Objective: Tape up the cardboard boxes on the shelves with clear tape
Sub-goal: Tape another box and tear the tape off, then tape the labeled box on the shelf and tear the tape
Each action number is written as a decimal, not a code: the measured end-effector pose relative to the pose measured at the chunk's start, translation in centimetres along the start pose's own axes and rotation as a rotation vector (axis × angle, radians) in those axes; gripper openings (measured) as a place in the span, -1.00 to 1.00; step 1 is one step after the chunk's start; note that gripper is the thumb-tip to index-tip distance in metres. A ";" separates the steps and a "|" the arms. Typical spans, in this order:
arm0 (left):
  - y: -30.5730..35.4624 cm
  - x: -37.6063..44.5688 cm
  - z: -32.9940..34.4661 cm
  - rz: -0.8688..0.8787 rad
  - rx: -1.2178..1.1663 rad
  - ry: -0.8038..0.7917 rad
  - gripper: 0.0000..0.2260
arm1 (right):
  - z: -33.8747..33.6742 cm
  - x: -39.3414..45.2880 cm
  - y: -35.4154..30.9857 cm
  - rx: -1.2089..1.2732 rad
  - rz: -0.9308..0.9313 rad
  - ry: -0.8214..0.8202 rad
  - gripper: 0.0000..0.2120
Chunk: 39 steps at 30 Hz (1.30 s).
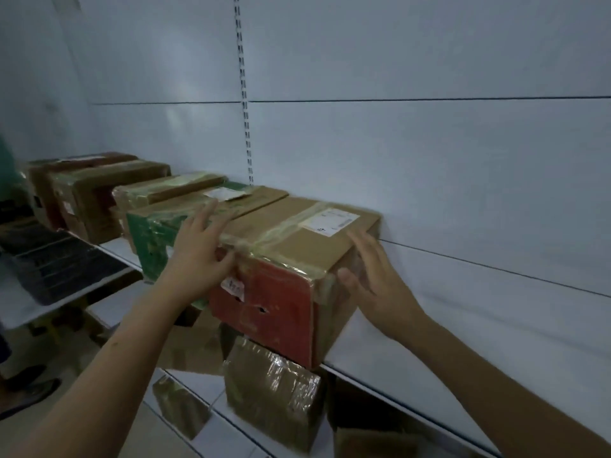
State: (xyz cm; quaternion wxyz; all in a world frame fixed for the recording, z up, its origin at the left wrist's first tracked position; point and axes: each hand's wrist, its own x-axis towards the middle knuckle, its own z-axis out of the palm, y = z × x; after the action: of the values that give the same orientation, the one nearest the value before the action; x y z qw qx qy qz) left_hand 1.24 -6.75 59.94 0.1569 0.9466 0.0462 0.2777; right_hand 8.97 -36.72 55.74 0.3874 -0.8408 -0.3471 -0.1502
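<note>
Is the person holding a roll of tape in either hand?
No: the left hand and right hand lie flat against the red-fronted cardboard box, holding no roll.

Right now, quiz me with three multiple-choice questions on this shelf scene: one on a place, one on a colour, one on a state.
1. Where is the white shipping label?
A. on the box's top
B. on the wall
C. on the floor

2. What colour is the front face of the box between the hands?
A. blue
B. red
C. white

3. How are the left hand and right hand?
A. holding tape rolls
B. in fists
C. flat against the box

Answers: 1 A, it lies beside the tape strip; 2 B, the near face is red; 3 C, fingers straight on either side.
</note>
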 end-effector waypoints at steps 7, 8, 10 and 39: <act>22.5 -0.8 6.1 0.423 -0.594 0.072 -0.72 | -15.1 -3.2 3.7 -0.223 0.165 0.378 -0.48; 25.6 -1.7 7.9 0.451 -0.638 0.003 -0.72 | -17.6 -4.5 4.2 -0.274 0.204 0.422 -0.50; 31.5 -4.0 11.3 0.515 -0.712 -0.143 -0.72 | -22.3 -8.0 5.0 -0.375 0.268 0.488 -0.52; 100.3 -40.0 25.6 1.044 -1.008 -0.752 -0.70 | -73.9 -71.5 8.0 -0.951 0.968 1.025 -0.58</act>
State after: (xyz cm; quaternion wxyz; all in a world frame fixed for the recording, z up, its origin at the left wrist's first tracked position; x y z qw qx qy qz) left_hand -18.55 -115.58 51.44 0.4194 0.6918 -0.5869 -0.0335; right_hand -35.27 -129.71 62.46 0.1237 -0.7979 0.3692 -0.4601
